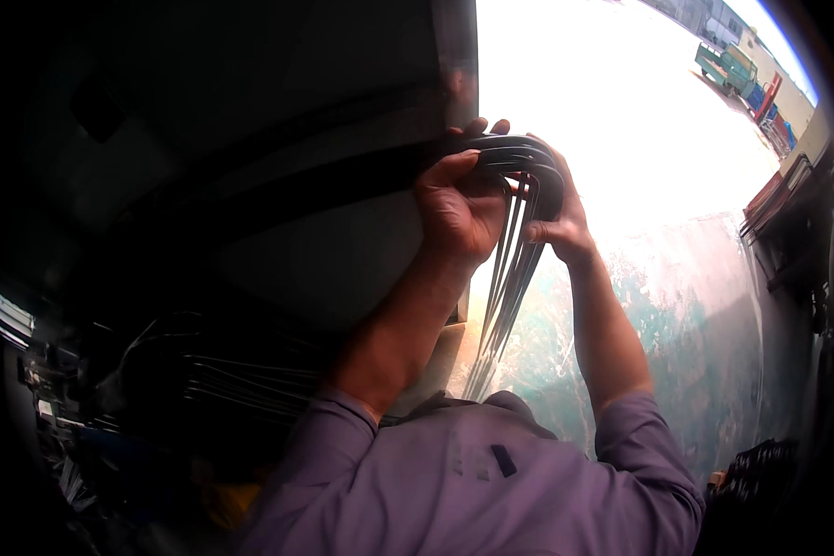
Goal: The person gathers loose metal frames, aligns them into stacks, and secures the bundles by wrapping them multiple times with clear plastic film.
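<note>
A bundle of thin, bent metal rods [502,296] is held up in front of me by both hands. At its top the bundle curves round in a rounded bend, and several straight lengths run down from there toward my chest. My left hand [461,206] is closed on the bundle, its thumb lying over the upper lengths just left of the bend. On the outer right side of the bend, my right hand [565,218] wraps the rods, with its thumb on the near side. The far ends of the rods are lost in shadow or behind my shirt.
Bright ground lies beyond a dark upright edge [463,56]. A worn, pale green wall [658,315] stands at right, with dark rods on a support [777,208] beside it. Thin rods [250,378] lie in shadow at lower left. A green truck [730,69] is outside.
</note>
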Motion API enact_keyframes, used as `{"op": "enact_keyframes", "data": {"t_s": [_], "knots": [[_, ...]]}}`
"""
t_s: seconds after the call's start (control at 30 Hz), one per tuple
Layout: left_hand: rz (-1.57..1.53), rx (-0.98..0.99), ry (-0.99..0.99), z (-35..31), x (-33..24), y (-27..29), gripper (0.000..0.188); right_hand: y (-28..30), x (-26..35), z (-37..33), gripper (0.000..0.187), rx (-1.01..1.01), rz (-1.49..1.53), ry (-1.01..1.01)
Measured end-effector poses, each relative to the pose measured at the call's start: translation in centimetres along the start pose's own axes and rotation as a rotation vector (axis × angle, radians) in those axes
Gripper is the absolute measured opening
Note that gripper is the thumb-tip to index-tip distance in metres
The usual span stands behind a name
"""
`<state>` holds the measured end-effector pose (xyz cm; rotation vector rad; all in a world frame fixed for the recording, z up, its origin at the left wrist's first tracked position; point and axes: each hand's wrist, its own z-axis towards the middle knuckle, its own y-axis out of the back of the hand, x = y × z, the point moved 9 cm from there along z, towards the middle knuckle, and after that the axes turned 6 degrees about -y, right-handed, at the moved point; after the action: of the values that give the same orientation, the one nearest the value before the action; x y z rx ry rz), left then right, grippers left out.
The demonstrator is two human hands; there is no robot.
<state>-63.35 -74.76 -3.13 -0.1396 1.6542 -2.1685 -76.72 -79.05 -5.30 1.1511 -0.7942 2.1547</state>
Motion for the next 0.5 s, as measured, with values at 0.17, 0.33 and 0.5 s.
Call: {"op": "enact_keyframes", "data": {"t_s": [0.17,0.33,0.5], "knots": [[-0.008,-0.043,0.113,-1.7,7.1,-0.9,0.035,7.1,-1.5,-2.8,0.112,0.048,0.035,-0.143],[-0.075,-0.048,0.141,-2.8,15.1,-1.4,0.030,14.2,-0.5,-5.5,0.060,-0.098,0.020,-0.090],[-0.069,0.010,0.213,-4.5,18.3,-2.1,0.026,21.2,3.5,-9.8,0.033,-0.238,-0.245,-0.150]]}}
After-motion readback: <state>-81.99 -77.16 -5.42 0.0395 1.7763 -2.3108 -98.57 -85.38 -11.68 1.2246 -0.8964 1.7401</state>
